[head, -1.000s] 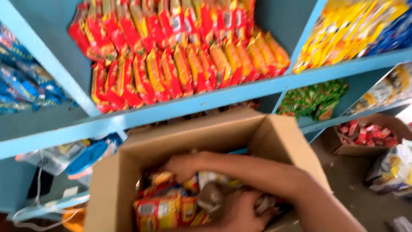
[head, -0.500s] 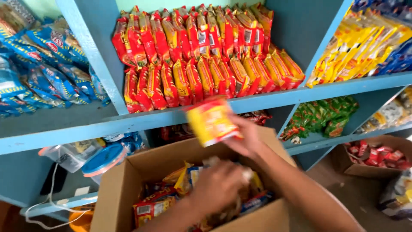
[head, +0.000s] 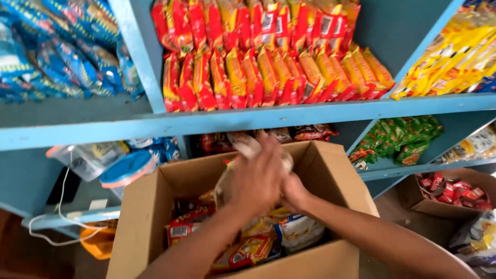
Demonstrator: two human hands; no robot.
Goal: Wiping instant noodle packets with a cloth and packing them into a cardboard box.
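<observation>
While both hands point(head: 268, 178) squeeze one packet point(head: 248, 147) over the box point(head: 330, 170), it probably goes up onto the shelf point(head: 258, 116).

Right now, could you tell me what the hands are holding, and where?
Both hands, left hand and right hand, clasp a blurred pale packet above the cardboard box; the exact grip cannot be told.

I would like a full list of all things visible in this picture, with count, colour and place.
cardboard box: one, brown, open, below the shelf
packets in box: many, red, yellow and white
pale packet: one, blurred, between both hands
shelf unit: one, light blue
red-yellow packets: many, upper middle shelf
blue packets: many, upper left shelf
yellow packets: many, upper right shelf
green packets: several, lower right shelf
second box: one, brown, right, red packets inside
white cable: one, lower left
left hand: over box, gripping the pale packet
right hand: behind left hand
</observation>
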